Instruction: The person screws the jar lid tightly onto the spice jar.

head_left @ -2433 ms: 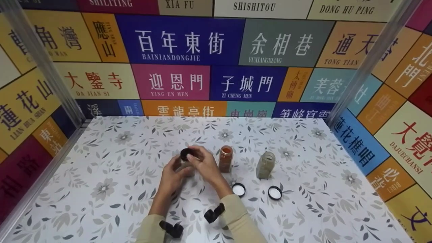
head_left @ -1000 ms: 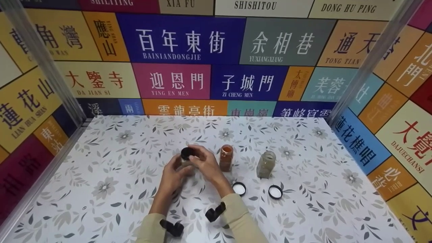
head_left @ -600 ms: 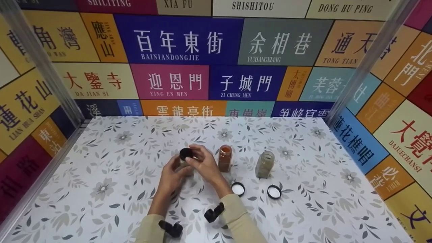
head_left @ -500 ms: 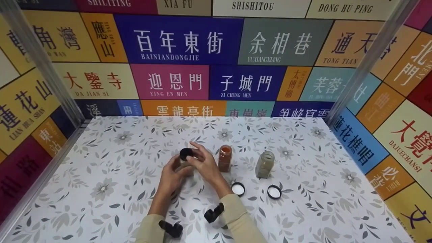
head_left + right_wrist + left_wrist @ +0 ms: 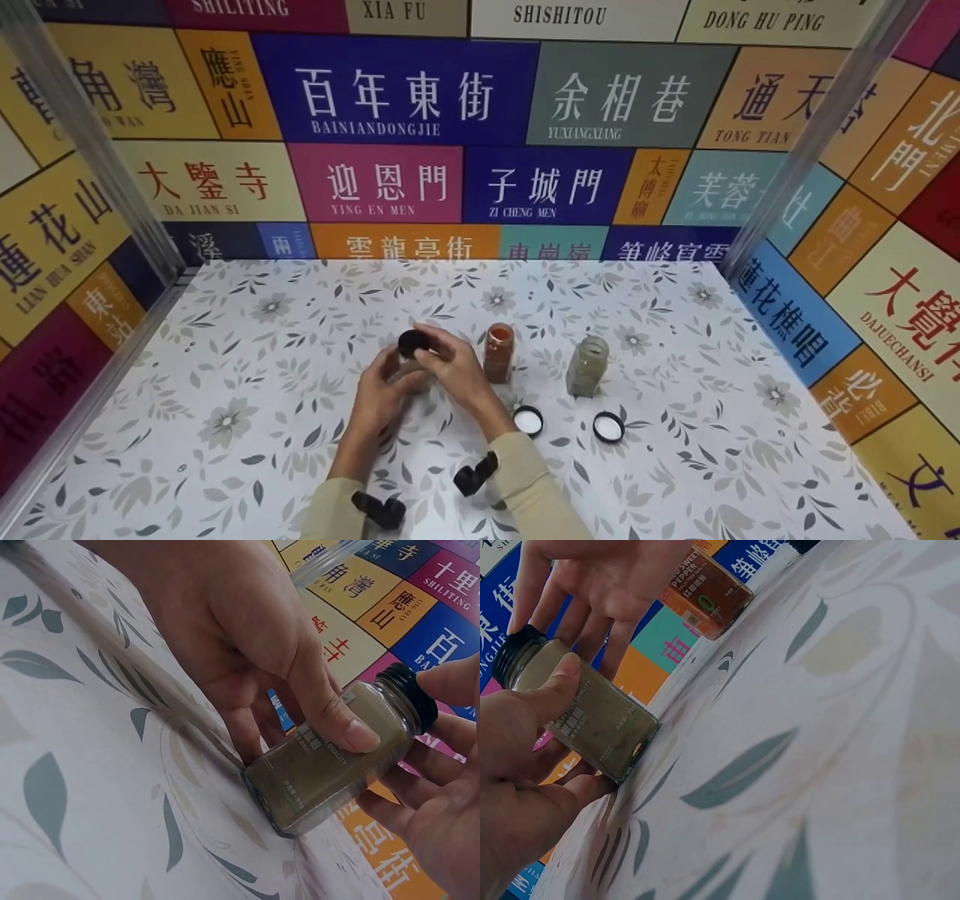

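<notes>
My left hand (image 5: 379, 394) grips the body of a glass spice jar (image 5: 604, 724) filled with grey-brown powder, thumb across its label. A black screw cap (image 5: 411, 343) sits on that jar's neck. My right hand (image 5: 461, 373) pinches the cap at its rim between thumb and fingers, its other fingers spread beside the jar in the left wrist view. In both wrist views the jar's base is close to the tabletop; whether it touches cannot be told. Just right of my right hand stands an uncapped jar of orange-red powder (image 5: 499, 354), labelled sweet pepper.
Farther right is another uncapped jar with greenish-grey contents (image 5: 588, 367). Two black caps lie white inside up in front of the jars: a left cap (image 5: 529, 421) and a right cap (image 5: 608, 427). Sign-covered walls (image 5: 397, 90) enclose the floral tabletop (image 5: 225, 360) behind and at the sides.
My right fingers shift around the cap; the forefinger lifts off half a second ago and is back near it now. My left hand keeps its hold. The other jars and loose caps stay put.
</notes>
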Demonstrator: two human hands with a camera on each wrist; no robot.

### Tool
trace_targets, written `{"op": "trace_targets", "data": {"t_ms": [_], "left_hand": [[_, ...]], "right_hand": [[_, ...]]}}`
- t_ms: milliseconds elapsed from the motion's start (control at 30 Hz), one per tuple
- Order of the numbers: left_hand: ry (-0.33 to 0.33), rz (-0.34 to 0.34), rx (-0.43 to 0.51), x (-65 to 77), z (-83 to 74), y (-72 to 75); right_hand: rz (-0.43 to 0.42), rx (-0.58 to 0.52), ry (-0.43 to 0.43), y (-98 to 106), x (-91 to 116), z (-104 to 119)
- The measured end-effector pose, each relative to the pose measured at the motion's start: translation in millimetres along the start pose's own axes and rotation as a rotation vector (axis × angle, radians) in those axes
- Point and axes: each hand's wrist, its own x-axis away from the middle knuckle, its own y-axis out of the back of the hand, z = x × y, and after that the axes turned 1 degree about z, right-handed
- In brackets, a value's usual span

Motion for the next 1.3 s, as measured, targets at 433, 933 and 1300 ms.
{"op": "trace_targets", "data": {"t_ms": [433, 933, 1300], "left_hand": [[0.006, 0.009, 0.037, 0.6, -2.2, 0.3], [0.020, 0.011, -0.029, 0.4, -1.4, 1.1], [0.016, 0.011, -0.036, 0.9, -1.3, 1.4]], "right_hand": [[-0.054, -0.038, -0.050, -2.8, 0.1, 1.3], [-0.027, 0.006, -0.050, -1.9, 1.2, 9.3], [-0.028, -0.034, -0.082, -0.3, 1.7, 1.4]]}}
